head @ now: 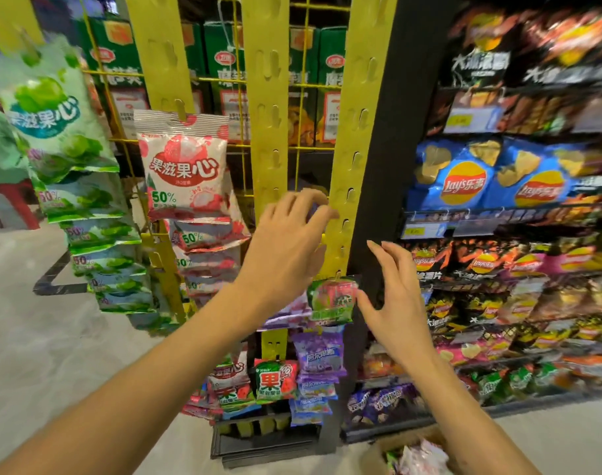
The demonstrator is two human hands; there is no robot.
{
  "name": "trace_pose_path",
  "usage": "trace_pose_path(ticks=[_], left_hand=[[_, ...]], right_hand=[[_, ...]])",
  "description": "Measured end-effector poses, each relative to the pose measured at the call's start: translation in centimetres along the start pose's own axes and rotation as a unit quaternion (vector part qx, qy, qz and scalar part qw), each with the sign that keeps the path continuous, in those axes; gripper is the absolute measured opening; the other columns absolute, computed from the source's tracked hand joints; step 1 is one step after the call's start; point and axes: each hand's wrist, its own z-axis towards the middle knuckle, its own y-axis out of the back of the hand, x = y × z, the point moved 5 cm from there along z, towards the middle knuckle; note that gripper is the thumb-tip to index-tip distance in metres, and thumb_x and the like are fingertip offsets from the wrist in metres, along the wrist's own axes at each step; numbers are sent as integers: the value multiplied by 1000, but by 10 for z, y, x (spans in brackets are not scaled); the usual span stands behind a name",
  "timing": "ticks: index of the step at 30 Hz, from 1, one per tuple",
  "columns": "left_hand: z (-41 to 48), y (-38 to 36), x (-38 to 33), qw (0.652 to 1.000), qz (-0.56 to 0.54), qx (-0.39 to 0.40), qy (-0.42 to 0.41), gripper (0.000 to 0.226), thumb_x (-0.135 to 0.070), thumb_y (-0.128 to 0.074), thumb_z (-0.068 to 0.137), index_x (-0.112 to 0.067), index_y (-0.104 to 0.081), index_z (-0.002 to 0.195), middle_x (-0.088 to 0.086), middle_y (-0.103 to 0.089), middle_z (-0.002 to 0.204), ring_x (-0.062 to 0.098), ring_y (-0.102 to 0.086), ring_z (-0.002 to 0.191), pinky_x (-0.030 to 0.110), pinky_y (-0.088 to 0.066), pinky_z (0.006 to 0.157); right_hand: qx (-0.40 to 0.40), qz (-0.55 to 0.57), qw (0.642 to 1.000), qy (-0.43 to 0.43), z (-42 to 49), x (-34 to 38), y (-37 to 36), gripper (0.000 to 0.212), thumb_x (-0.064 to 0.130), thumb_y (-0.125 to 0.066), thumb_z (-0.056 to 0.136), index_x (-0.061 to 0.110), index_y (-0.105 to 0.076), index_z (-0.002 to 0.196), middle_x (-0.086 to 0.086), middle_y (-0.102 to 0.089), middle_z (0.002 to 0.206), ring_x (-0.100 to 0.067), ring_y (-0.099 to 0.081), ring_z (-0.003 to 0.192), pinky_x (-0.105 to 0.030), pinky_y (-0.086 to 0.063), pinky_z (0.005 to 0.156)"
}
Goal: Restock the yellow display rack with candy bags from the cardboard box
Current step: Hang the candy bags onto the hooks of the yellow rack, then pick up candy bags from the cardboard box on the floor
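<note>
Both hands [285, 241] [399, 303] loose-fingered beside yellow rack [357, 132]

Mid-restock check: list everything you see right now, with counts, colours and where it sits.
rack strips: four, yellow, upright, left to centre
green candy bags: overlapping column, count unclear, leftmost strip
red-white candy bags: overlapping column, second strip
small bag: one, green and red, low on rightmost strip
purple bags: several, below it
green boxes: several, behind rack
chip bags: many, blue and dark, shelves right
cardboard box: one, brown, bottom right, bags inside
left hand: fingers bent at rightmost strip
right hand: fingers spread, beside small bag
</note>
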Motion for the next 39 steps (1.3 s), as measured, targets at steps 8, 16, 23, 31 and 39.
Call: trace_pose_path(ticks=[8,16,23,31,39], left_hand=[[17,-51,-95,996,10,75,-44,55,-31,-80,72,-17,-58,120,7,-55,122,32,-56,106,43,-45,82],[18,-99,-201,984,18,153,-89,56,-38,-72,81,-14,-52,128,11,-52,127,35,-53,108,47,-45,84],[9,-144,-267,965,-7,232,-117,59,-47,-56,93,-18,-34,139,11,-35,142,35,-40,124,48,-39,99],[15,-196,-308,947,-27,275,-161,64,-52,-53,93,-17,-34,143,11,-35,142,34,-39,127,49,-39,101],[8,-294,-314,908,-31,359,-215,65,-49,-54,93,-17,-30,144,14,-34,145,35,-40,127,51,-40,101]], right_hand=[[61,-157,982,-80,-28,-70,76,83,35,-73,85,28,-26,153,-6,-19,160,-25,-19,149,-41,-31,118],[118,-301,933,-159,-80,-140,163,83,41,-68,87,21,-23,154,-13,-25,157,-32,-19,148,-46,-23,121],[138,-344,907,-202,-124,-189,201,85,43,-71,84,23,-26,153,-15,-30,155,-34,-23,146,-47,-23,121],[180,-344,883,-263,-147,-243,196,88,40,-71,84,20,-23,154,-16,-33,150,-36,-25,143,-50,-26,117],[258,-312,850,-336,-171,-310,142,84,41,-68,84,21,-24,154,-15,-30,154,-34,-28,142,-43,-28,117]])
